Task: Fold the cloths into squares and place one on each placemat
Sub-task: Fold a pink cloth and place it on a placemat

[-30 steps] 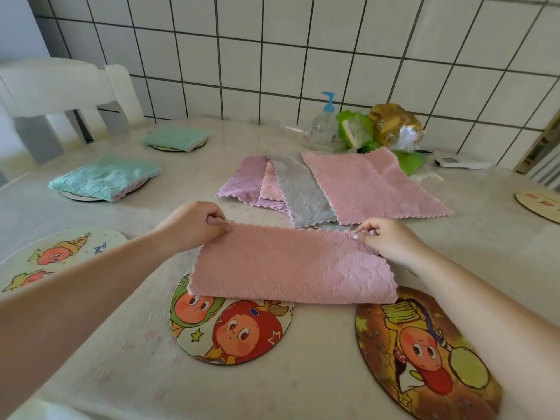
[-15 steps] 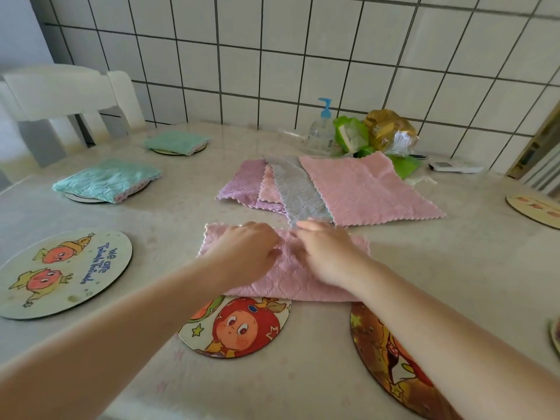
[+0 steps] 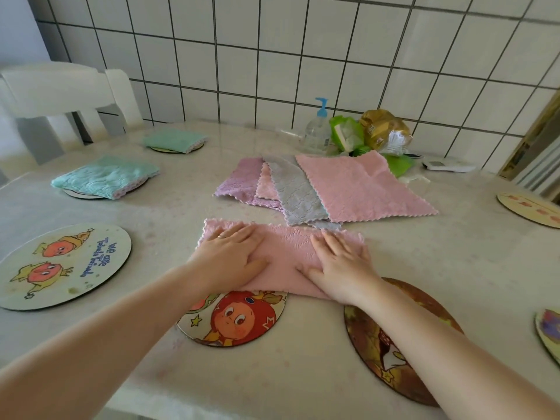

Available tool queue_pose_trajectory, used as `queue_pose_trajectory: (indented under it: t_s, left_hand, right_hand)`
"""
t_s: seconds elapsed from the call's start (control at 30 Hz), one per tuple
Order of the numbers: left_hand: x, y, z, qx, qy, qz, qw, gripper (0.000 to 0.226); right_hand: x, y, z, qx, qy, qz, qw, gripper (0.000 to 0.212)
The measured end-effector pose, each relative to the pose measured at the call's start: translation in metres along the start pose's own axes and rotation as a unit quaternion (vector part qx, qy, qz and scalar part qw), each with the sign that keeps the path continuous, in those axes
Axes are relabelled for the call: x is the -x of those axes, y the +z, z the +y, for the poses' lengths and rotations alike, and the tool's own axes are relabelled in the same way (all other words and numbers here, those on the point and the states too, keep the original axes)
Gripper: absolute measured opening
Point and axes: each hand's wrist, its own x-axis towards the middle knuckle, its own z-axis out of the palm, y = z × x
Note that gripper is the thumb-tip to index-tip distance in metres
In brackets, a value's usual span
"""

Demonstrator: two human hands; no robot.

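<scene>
A pink cloth [image 3: 288, 253] folded in half into a long strip lies on the table in front of me, its near edge over a round cartoon placemat [image 3: 239, 319]. My left hand [image 3: 230, 253] presses flat on its left half, my right hand [image 3: 339, 259] flat on its right half, fingers straight. Behind it lies a fanned pile of unfolded cloths: lilac [image 3: 239, 183], grey [image 3: 295, 192] and a large pink one [image 3: 360, 186]. Two folded mint cloths [image 3: 106, 177] [image 3: 174, 139] sit on placemats at the left. Bare placemats lie at the left [image 3: 60, 265] and near right [image 3: 391, 344].
A pump bottle [image 3: 318, 128], green packets [image 3: 345, 134], a golden bag [image 3: 381, 125] and a white device [image 3: 448, 165] stand by the tiled wall. More placemats lie at the right edge [image 3: 530, 207] [image 3: 548, 331]. A white chair [image 3: 60, 98] stands at the far left.
My hands pinched the cloth's far corners a second ago, then met at its middle. Now they have slid apart and press flat on the folded strip.
</scene>
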Motion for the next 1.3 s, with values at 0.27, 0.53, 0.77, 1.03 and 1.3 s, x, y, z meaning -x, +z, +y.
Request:
queue_pose_trajectory:
  t_s: [0.27, 0.53, 0.77, 1.03, 1.3]
  left_hand:
    - [0.011, -0.006, -0.018, -0.008, -0.021, 0.004, 1.000, 0.073]
    - [0.040, -0.005, 0.036, -0.003, 0.274, 0.240, 0.931, 0.020]
    - [0.035, 0.002, 0.049, -0.021, 0.231, 0.226, 0.946, 0.009]
    - [0.038, 0.002, 0.050, -0.030, 0.185, 0.233, 0.954, 0.024]
    - [0.061, -0.011, 0.034, 0.098, 0.133, 0.326, 0.931, 0.033]
  right_hand:
    - [0.003, -0.012, 0.019, 0.002, 0.021, -0.041, 0.999, 0.081]
    - [-0.036, -0.056, -0.005, -0.153, -0.111, 0.057, 0.980, 0.034]
    - [-0.069, -0.052, -0.027, -0.093, -0.099, 0.021, 0.991, 0.033]
    - [-0.075, -0.056, -0.023, -0.079, -0.126, -0.003, 0.989, 0.027]
    - [-0.055, -0.087, -0.011, -0.247, -0.142, 0.011, 0.959, 0.023]
